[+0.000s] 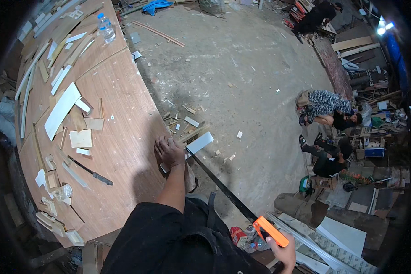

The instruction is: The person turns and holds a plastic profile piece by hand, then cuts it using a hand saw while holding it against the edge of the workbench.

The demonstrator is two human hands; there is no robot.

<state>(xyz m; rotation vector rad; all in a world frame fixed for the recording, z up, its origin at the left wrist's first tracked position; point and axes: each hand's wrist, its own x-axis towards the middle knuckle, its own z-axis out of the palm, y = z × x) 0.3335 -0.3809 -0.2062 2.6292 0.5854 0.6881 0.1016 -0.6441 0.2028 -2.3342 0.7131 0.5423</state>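
Observation:
My left hand [170,151] presses a white strip of board [200,143] down at the edge of the wooden table [123,160], its fingers bent over the far side. One end of the strip juts out past the table edge, over the floor. My right hand [284,252], at the lower right, is closed round the orange handle of a handsaw [224,189]. The long dark blade runs up and left from the handle, and its tip meets the strip just beside my left hand. Whether the teeth are in a cut is too small to tell.
On the table lie a knife with a dark handle [96,175], white and wooden offcuts [64,112] and a plastic bottle [106,29]. Scraps litter the concrete floor [251,68] below the edge. Two people [331,160] [329,107] sit at the right, another [317,18] at the far right.

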